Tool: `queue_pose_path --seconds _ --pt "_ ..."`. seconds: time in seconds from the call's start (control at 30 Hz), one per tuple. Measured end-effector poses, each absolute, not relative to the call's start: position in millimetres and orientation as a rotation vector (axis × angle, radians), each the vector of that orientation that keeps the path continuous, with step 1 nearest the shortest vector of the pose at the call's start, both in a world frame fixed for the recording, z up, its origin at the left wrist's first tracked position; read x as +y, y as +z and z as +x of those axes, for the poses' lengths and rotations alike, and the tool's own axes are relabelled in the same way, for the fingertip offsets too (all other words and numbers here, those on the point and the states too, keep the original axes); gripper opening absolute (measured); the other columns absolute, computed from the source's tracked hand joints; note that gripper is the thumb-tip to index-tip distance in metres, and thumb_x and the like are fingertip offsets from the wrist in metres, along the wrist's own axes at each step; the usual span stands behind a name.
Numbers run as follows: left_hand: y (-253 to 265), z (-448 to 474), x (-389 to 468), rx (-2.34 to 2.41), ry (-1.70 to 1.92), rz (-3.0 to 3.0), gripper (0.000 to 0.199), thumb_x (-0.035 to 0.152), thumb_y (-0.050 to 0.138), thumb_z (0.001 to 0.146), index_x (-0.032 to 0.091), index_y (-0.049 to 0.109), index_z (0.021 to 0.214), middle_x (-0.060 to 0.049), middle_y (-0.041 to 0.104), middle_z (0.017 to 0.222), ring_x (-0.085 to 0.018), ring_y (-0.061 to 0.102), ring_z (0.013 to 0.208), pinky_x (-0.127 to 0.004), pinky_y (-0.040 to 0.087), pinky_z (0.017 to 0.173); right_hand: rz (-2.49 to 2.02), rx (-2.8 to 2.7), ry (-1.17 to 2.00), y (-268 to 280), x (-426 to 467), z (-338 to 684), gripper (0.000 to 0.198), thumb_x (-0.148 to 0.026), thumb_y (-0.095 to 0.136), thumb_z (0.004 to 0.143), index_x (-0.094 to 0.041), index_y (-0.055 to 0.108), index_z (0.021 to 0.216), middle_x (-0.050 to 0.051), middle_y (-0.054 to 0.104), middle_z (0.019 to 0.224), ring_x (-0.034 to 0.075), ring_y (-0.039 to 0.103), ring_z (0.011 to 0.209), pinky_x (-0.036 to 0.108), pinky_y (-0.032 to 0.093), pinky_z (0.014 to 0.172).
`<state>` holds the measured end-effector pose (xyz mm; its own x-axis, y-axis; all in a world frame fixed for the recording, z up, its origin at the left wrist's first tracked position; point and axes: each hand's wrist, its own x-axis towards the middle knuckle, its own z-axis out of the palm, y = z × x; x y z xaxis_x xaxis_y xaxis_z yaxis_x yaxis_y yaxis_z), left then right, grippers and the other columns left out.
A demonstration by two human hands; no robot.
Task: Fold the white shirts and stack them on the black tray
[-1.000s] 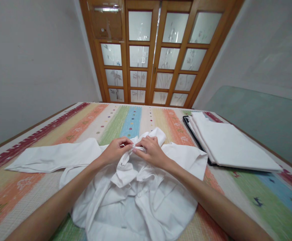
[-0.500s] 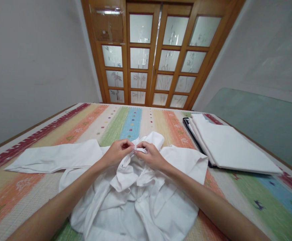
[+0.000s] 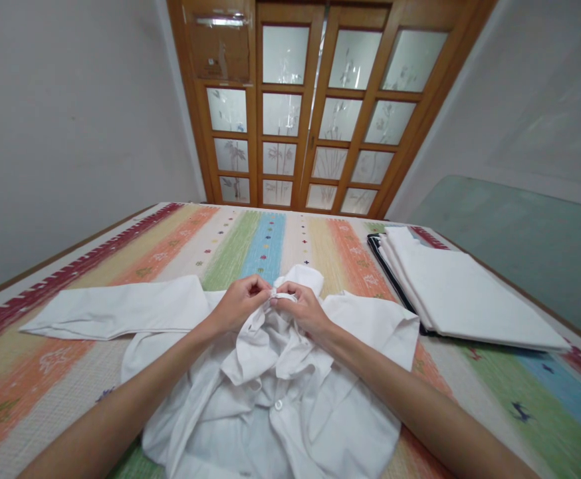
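A white button-up shirt point(image 3: 250, 419) lies crumpled on the striped cloth in front of me, one sleeve stretched out to the left. My left hand point(image 3: 243, 301) pinches the shirt's fabric near the collar. Close against it, my right hand point(image 3: 303, 306) pinches a narrow folded edge of the same shirt. The fingertips of both hands almost meet, and what lies exactly between them is too small to make out. A button point(image 3: 278, 404) shows on the front of the shirt below the hands.
The striped, patterned tablecloth point(image 3: 171, 256) covers the table. A stack of folded white fabric point(image 3: 474, 286) with a black-edged piece beneath it sits to the right. Beyond the table stand wooden glass-paned doors point(image 3: 303, 133). A pale green panel point(image 3: 514, 233) leans along the right wall.
The view has shifted slightly, so everything sits a little further right. Both hands keep their pinch on the shirt, with only small finger movement.
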<state>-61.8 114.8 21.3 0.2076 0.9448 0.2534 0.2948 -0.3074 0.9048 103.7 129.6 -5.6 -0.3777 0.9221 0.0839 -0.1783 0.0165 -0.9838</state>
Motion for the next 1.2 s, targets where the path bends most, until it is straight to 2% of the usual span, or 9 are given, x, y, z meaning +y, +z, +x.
queue_pose_path --seconds 0.2,0.4,0.53,0.77,0.97,1.2 --pt "20.4 -60.6 114.0 1.187 1.103 1.740 0.022 0.037 0.059 0.076 0.018 0.055 0.065 -0.003 0.068 0.080 -0.016 0.061 0.074 -0.027 0.046 0.068 -0.819 -1.345 1.524 -7.3 128.1 103.1 0.031 -0.039 0.080 0.056 -0.019 0.061 0.070 -0.002 0.060 0.068 0.013 0.050 0.063 0.025 0.037 0.060" --pt "11.9 -59.7 117.4 1.200 1.153 1.650 0.020 0.035 0.062 0.073 0.017 0.059 0.065 -0.003 0.067 0.075 -0.016 0.060 0.070 -0.027 0.046 0.066 -0.856 -1.231 1.616 -6.0 126.5 102.4 0.035 -0.038 0.085 0.050 -0.019 0.062 0.068 -0.003 0.061 0.064 0.012 0.051 0.059 0.024 0.038 0.057" --pt "9.8 -61.1 119.7 1.173 1.183 1.655 0.020 0.035 0.063 0.074 0.016 0.063 0.068 -0.003 0.066 0.074 -0.016 0.060 0.071 -0.028 0.047 0.069 -0.861 -1.104 1.724 -6.0 126.5 101.4 0.038 -0.035 0.087 0.047 -0.018 0.063 0.072 -0.003 0.064 0.063 0.011 0.053 0.055 0.024 0.039 0.056" --pt "9.3 -61.0 119.2 1.148 1.254 1.812 0.019 0.032 0.062 0.077 0.017 0.062 0.065 -0.004 0.064 0.083 -0.016 0.060 0.081 -0.028 0.046 0.077 -0.866 -0.992 1.801 -7.7 128.7 102.0 0.044 -0.027 0.087 0.044 -0.018 0.063 0.080 -0.002 0.067 0.067 0.014 0.060 0.057 0.025 0.045 0.059" --pt "7.9 -58.8 116.0 1.121 1.230 1.775 0.018 0.032 0.061 0.078 0.017 0.060 0.068 -0.004 0.064 0.083 -0.016 0.060 0.080 -0.028 0.046 0.076 -0.833 -1.093 1.831 -8.6 130.3 106.6 0.040 -0.025 0.083 0.047 -0.018 0.064 0.081 -0.002 0.066 0.068 0.013 0.058 0.059 0.024 0.043 0.059" --pt "9.2 -58.9 116.1 1.134 1.259 1.896 0.021 0.032 0.061 0.079 0.018 0.057 0.064 -0.004 0.058 0.084 -0.015 0.056 0.080 -0.028 0.044 0.076 -0.831 -1.270 1.733 -8.6 132.1 107.8 0.026 -0.025 0.074 0.054 -0.018 0.064 0.076 -0.003 0.063 0.070 0.013 0.055 0.063 0.024 0.041 0.062"
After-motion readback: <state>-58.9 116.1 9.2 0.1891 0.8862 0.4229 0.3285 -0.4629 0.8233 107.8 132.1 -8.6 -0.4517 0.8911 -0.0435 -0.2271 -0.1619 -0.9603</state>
